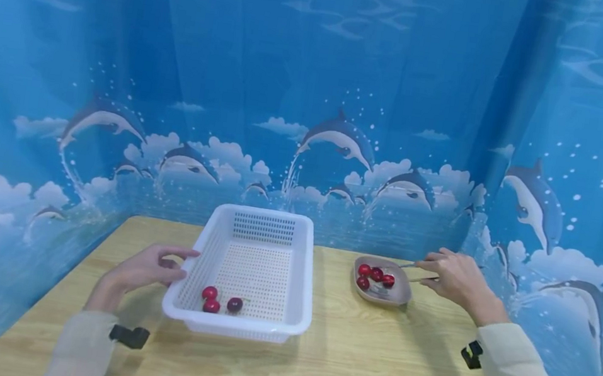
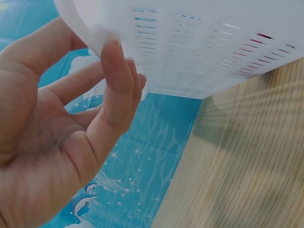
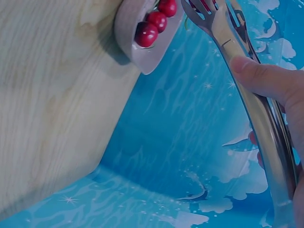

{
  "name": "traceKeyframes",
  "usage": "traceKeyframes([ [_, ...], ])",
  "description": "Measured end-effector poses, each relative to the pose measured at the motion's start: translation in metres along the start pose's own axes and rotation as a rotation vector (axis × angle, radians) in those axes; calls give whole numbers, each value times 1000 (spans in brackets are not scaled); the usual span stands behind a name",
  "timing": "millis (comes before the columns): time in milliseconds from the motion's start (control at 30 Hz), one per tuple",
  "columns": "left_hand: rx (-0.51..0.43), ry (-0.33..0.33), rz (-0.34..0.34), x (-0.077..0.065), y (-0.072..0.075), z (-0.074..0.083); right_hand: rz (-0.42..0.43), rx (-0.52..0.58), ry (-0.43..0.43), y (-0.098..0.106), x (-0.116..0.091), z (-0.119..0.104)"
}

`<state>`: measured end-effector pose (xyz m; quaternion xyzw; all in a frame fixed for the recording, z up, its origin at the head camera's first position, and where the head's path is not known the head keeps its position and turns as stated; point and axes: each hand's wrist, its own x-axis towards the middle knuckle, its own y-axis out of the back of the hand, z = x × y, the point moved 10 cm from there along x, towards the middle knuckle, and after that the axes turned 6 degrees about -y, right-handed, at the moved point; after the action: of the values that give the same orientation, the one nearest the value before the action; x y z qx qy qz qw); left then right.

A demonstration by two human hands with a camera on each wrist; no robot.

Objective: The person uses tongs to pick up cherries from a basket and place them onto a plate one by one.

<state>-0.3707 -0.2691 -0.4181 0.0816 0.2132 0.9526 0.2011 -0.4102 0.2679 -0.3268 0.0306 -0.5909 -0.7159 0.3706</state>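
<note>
My left hand (image 1: 145, 268) holds the left rim of a white perforated plastic basket (image 1: 238, 322), with the thumb and fingertips right at the edge. Inside, near the front, lie three dark red cherries (image 1: 234, 305). On the right, my right hand (image 1: 458, 278) grips metal tongs (image 3: 259, 123) with fork-like tips. The tips reach over a small pinkish dish (image 1: 385, 297) that holds several cherries (image 1: 363, 282). In the right wrist view, red shows behind the tines (image 3: 204, 14) at the top edge.
Basket and dish stand on a light wood-grain table (image 1: 347, 359), the dish near its back edge. A blue curtain (image 1: 319, 57) printed with dolphins hangs around the back and sides. Dark camera mounts (image 1: 130, 337) sit on both wrists.
</note>
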Motion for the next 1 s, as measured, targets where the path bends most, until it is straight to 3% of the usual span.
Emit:
traceKeyframes([
  [467, 37, 11, 22, -1, -1, -2, -68, 16, -20, -29, -6, 5],
  [1000, 46, 38, 42, -1, 0, 0, -109, 19, -48, -39, -5, 5],
])
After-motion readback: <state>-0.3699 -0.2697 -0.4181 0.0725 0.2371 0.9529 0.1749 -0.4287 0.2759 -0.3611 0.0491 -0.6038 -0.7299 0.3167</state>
